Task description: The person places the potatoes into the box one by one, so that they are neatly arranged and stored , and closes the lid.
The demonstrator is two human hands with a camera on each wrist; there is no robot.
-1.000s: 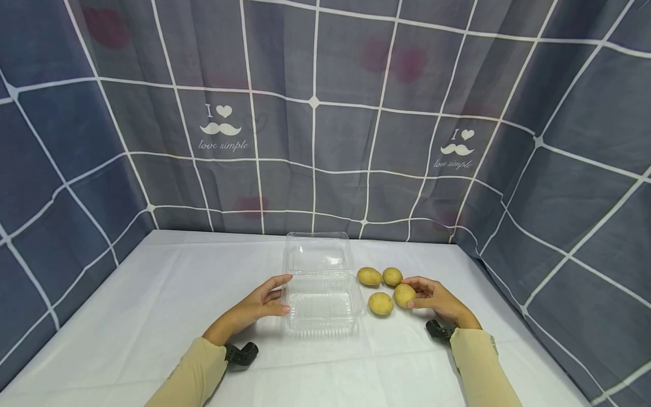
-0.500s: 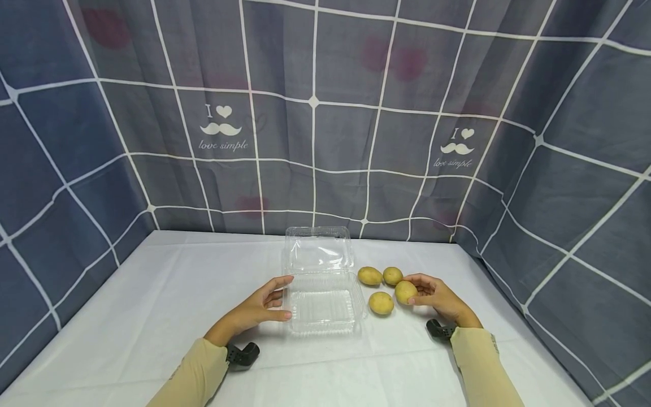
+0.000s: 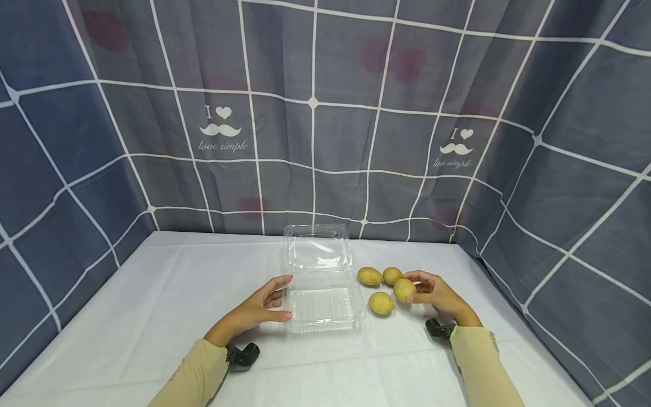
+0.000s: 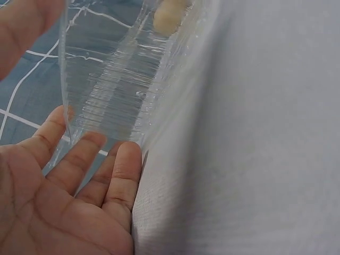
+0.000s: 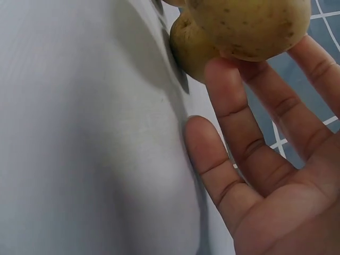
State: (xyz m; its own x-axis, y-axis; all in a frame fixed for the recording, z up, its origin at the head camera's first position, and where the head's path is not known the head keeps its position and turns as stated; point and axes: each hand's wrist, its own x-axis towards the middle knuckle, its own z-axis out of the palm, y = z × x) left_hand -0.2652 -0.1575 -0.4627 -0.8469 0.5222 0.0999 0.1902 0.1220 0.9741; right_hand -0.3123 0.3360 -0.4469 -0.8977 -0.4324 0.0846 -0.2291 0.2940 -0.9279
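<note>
A clear plastic clamshell container (image 3: 322, 305) sits on the table with its lid (image 3: 317, 246) raised at the back. Along the container's left side, my left hand (image 3: 261, 303) rests with loosely extended fingers (image 4: 127, 170) against the ribbed wall. My right hand (image 3: 438, 295) pinches a yellow potato (image 3: 404, 290) between thumb and fingertips. In the right wrist view that potato (image 5: 252, 24) is off the cloth, with the little finger and ring finger below it. Left of it lie three more potatoes: one in front (image 3: 381, 303), one behind (image 3: 392, 276) and one near the container (image 3: 369, 276).
A white cloth covers the table (image 3: 244, 373). Grey-blue checked curtains (image 3: 285, 135) enclose its back and sides. Each wrist wears a black camera mount, one on the left (image 3: 243, 355) and one on the right (image 3: 439, 329).
The potato in my right hand has risen slightly off the table. The container's lid has tipped up a little more. My left hand has barely moved.
</note>
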